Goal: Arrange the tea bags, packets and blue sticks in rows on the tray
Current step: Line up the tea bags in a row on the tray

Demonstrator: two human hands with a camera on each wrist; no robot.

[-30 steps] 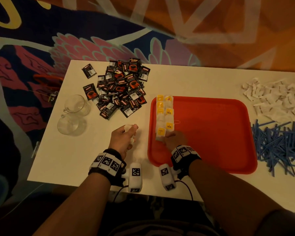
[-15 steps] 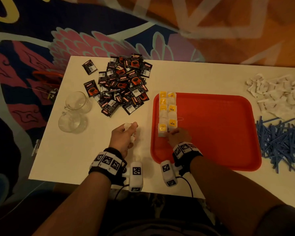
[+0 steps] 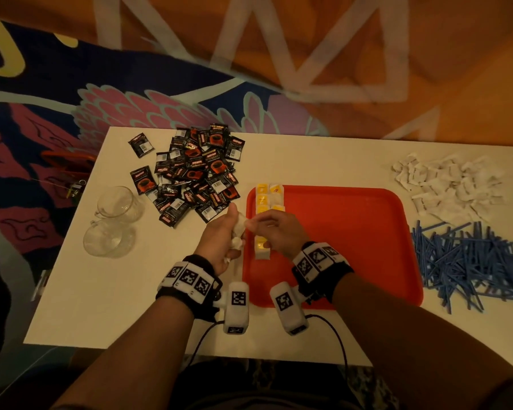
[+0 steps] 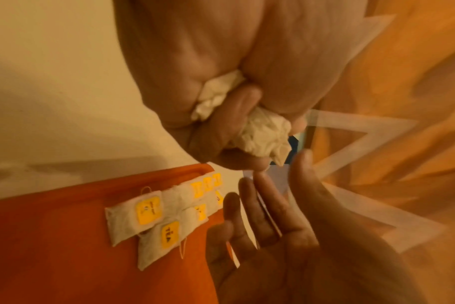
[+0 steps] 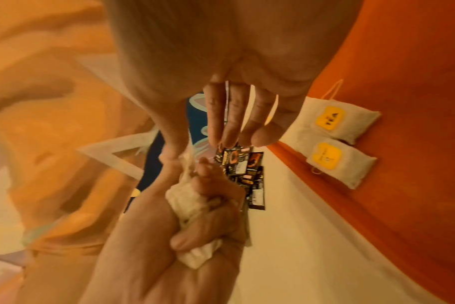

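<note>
White tabletop (image 3: 308,161) over a patterned rug, warm dim light.

- Red plastic tray (image 3: 352,238) sits at table centre. Two short rows of white paper tea bags with yellow tags (image 4: 146,216) run along its 9 o'clock rim, packed side by side, presumably to leave the rest of the tray for packets and sticks.
- Left hand (image 3: 222,241), just off the tray's 9 o'clock edge, is fisted around a crumpled wad of further white tea bags (image 4: 262,133); it serves as the supply, close to the rows.
- Right hand (image 3: 278,232) reaches across above the rows, thumb and forefinger meeting at the top of the wad, other fingers loosely extended. It looks to be pinching one bag free, though blur hides the actual contact.
- Pile of black-and-red foil packets (image 3: 196,176) at 11 o'clock of the tray, unsorted.
- Heap of thin blue sticks (image 3: 468,261) at 3 o'clock; heap of white paper sachets (image 3: 447,182) at 2 o'clock.
- Two clear glass cups (image 3: 113,223) far out at 9 o'clock.
- Obstruction: the right hand covers the middle of the rows; strings trail off some bags and could snag.
</note>
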